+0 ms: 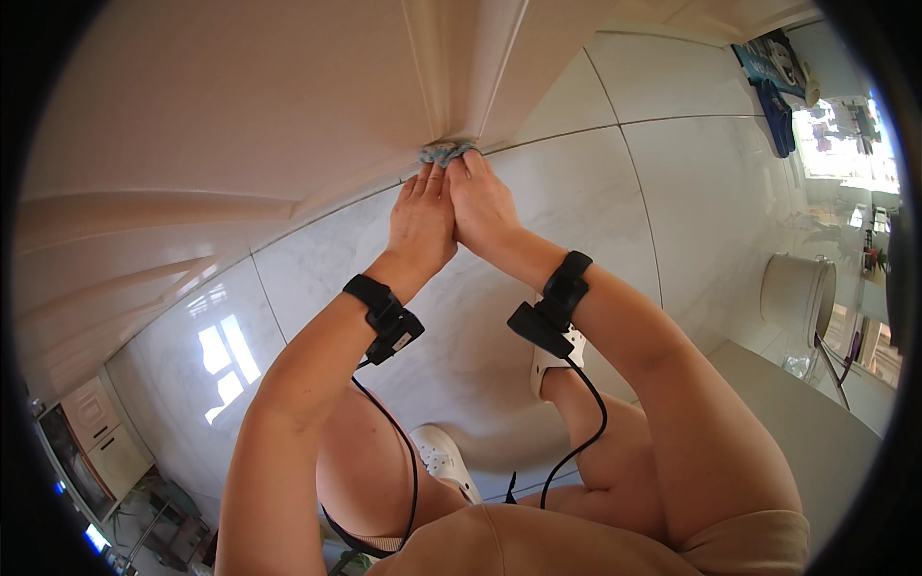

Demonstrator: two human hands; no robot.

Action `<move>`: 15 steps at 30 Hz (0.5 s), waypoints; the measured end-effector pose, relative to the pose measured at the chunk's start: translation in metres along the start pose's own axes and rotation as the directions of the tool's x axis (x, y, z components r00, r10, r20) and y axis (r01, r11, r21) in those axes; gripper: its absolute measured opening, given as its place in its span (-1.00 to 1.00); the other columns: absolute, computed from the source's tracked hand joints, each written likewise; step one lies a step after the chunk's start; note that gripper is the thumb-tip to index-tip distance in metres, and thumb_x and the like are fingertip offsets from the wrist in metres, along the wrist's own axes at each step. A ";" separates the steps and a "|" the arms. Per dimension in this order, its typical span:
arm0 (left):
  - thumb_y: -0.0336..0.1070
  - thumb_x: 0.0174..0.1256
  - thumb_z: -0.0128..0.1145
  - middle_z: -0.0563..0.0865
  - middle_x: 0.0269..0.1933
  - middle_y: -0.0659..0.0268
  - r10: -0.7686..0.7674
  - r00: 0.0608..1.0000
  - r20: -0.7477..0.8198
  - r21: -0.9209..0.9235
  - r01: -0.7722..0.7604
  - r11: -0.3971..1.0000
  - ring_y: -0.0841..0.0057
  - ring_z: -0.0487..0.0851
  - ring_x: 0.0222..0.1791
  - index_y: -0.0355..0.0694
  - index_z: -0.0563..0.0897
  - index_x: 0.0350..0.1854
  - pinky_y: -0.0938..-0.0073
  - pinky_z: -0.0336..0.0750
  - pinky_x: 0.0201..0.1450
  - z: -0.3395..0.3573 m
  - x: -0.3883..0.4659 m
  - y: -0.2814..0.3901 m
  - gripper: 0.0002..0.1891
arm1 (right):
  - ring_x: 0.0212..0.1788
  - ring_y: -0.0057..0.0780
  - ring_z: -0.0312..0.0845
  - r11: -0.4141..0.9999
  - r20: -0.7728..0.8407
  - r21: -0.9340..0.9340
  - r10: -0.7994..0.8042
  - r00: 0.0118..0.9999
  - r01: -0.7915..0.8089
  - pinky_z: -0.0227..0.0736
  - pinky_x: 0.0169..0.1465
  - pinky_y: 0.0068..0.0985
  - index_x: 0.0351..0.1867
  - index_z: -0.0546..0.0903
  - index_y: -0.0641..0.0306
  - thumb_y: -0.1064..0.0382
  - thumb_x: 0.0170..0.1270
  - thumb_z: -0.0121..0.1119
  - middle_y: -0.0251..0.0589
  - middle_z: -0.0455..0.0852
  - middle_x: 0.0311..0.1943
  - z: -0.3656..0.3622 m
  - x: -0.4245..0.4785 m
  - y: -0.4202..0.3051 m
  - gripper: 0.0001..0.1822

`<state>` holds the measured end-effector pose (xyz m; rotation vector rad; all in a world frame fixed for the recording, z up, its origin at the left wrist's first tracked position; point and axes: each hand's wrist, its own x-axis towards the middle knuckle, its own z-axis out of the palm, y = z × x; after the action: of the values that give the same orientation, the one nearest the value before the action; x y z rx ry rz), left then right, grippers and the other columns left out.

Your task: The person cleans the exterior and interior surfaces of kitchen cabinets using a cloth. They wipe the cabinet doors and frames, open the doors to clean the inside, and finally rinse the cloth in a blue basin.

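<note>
A crumpled blue-and-white cloth (441, 153) is held against the bottom of a cream, moulded panel surface (461, 86), where it meets the tiled floor. My left hand (423, 212) has its fingertips against the lower side of the cloth. Right beside it, touching it, my right hand (484, 198) grips the cloth's other side with fingers bent. The palms and part of the cloth are hidden. On each wrist sits a black strap with a small device, the left device (392, 335) and the right device (544, 327), each trailing a black cable.
Glossy marble-look floor tiles (576, 180) spread beneath me. My white clogs (441, 457) stand on them. A pale bucket (796, 295) is at the right, by a grey flat surface (785, 389). Dark blue slippers (776, 119) lie beside a mat (767, 65). A cabinet (108, 439) stands far left.
</note>
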<state>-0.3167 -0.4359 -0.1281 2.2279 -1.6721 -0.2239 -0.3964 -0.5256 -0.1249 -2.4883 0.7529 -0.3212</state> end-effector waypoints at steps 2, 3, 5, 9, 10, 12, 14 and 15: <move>-0.55 -0.12 0.18 0.45 0.25 -0.07 0.008 1.000 -0.016 -0.007 -0.008 1.000 0.10 0.34 0.33 -0.44 0.41 0.19 0.19 0.23 0.35 0.004 0.008 0.006 -0.35 | 0.02 -0.04 0.46 0.988 0.002 0.104 0.116 0.993 -0.115 0.48 -0.03 -0.25 -0.15 0.45 0.36 0.41 0.17 0.05 -0.01 0.48 -0.05 -0.005 0.000 0.005 -0.79; -0.55 -0.12 0.18 0.45 0.24 -0.06 0.006 1.000 -0.014 -0.010 -0.006 1.000 0.11 0.34 0.33 -0.43 0.41 0.20 0.20 0.23 0.35 0.006 0.013 0.011 -0.34 | 0.02 -0.04 0.46 0.962 0.013 0.196 0.191 0.981 -0.190 0.48 -0.02 -0.25 -0.14 0.45 0.36 0.40 0.19 0.04 -0.01 0.49 -0.04 -0.009 0.001 0.009 -0.80; -0.55 -0.13 0.19 0.45 0.24 -0.06 0.024 1.000 -0.007 -0.041 -0.024 0.999 0.12 0.35 0.32 -0.43 0.39 0.21 0.23 0.23 0.36 0.013 0.030 0.028 -0.33 | 0.01 0.01 0.48 0.979 -0.043 0.049 0.199 0.979 -0.197 0.47 -0.01 -0.22 -0.14 0.43 0.35 0.38 0.23 0.03 0.06 0.50 -0.04 -0.013 0.000 0.031 -0.82; -0.55 -0.11 0.17 0.48 0.23 -0.03 0.083 0.996 0.021 -0.072 -0.082 0.994 0.16 0.38 0.30 -0.43 0.42 0.17 0.28 0.25 0.35 0.025 0.052 0.041 -0.38 | -0.03 0.08 0.50 0.952 -0.073 0.096 0.297 0.952 -0.290 0.48 -0.03 -0.21 -0.16 0.41 0.36 0.38 0.24 0.04 0.14 0.51 -0.06 -0.018 -0.001 0.057 -0.82; -0.56 -0.10 0.16 0.48 0.23 -0.03 0.082 0.996 0.018 -0.076 -0.080 0.994 0.16 0.39 0.30 -0.43 0.43 0.16 0.28 0.26 0.35 0.027 0.056 0.041 -0.39 | -0.03 0.09 0.51 0.957 -0.077 0.125 0.273 0.959 -0.262 0.48 -0.04 -0.21 -0.16 0.40 0.36 0.37 0.23 0.05 0.15 0.51 -0.06 -0.019 0.003 0.063 -0.81; -0.57 -0.08 0.14 0.50 0.22 -0.02 0.082 0.996 0.019 -0.093 -0.080 0.992 0.18 0.40 0.29 -0.44 0.43 0.16 0.30 0.27 0.34 0.032 0.060 0.041 -0.41 | -0.05 0.10 0.52 0.960 -0.084 0.178 0.234 0.969 -0.217 0.48 -0.06 -0.20 -0.16 0.39 0.38 0.37 0.21 0.09 0.16 0.51 -0.05 -0.018 0.010 0.071 -0.79; -0.56 -0.04 0.12 0.51 0.21 0.01 0.088 0.996 -0.012 -0.078 -0.088 0.993 0.20 0.41 0.28 -0.44 0.43 0.17 0.30 0.27 0.33 0.033 0.057 0.038 -0.43 | -0.05 0.13 0.52 0.958 -0.080 0.200 0.224 0.971 -0.205 0.48 -0.07 -0.20 -0.17 0.38 0.40 0.36 0.20 0.10 0.19 0.53 -0.07 -0.014 0.012 0.073 -0.77; -0.59 -0.06 0.11 0.51 0.22 0.01 0.086 0.996 -0.033 -0.093 -0.088 0.992 0.20 0.41 0.28 -0.43 0.43 0.16 0.30 0.27 0.33 0.033 0.055 0.036 -0.42 | -0.04 0.13 0.51 0.930 -0.048 0.275 0.268 0.962 -0.245 0.48 -0.07 -0.20 -0.17 0.38 0.40 0.37 0.21 0.09 0.20 0.54 -0.08 -0.012 0.014 0.074 -0.78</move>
<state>-0.3439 -0.5032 -0.1414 2.0751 -1.7028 -0.2424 -0.4224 -0.5908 -0.1540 -2.1055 0.9891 -0.4047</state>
